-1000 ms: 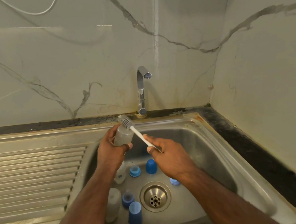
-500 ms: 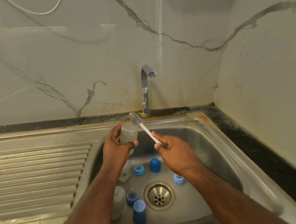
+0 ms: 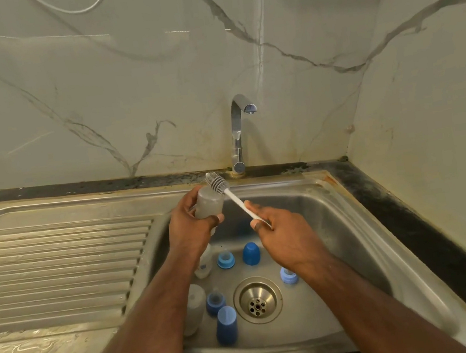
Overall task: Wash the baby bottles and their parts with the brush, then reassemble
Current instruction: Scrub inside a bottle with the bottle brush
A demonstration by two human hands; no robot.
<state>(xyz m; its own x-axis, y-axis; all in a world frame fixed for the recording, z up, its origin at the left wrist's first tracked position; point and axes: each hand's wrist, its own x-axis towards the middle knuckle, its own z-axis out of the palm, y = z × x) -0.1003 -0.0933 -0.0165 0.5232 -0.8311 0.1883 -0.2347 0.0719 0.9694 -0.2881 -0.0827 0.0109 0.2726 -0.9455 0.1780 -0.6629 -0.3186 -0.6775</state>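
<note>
Over the sink (image 3: 359, 219) now, the left hand (image 3: 190, 229) is wrapped round a cloudy grey bottle (image 3: 208, 202), fingers and thumb curled tight on its body, base tipped up towards the tap (image 3: 238, 134); the right hand (image 3: 280, 229) pinches the white handle of the brush (image 3: 229, 194) between thumb and fingers, low on the handle; the grey ribbed brush head lies against the top edge of the held bottle, just in front of the tap's foot; whether the bristles are inside the bottle I cannot tell; down in the basin, a second pale bottle (image 3: 195, 308) lies by the left wall, a third one (image 3: 205, 264) half hidden behind the left forearm; a dark blue cap (image 3: 250, 253) stands near the back, a light blue ring (image 3: 225, 260) just beside it; another blue ring (image 3: 215, 303) and a taller blue cap (image 3: 227, 325) sit left of the drain (image 3: 257, 300); a pale blue piece (image 3: 288, 275) peeks out by the right wrist; ribbed draining board (image 3: 60, 267) on the left
</note>
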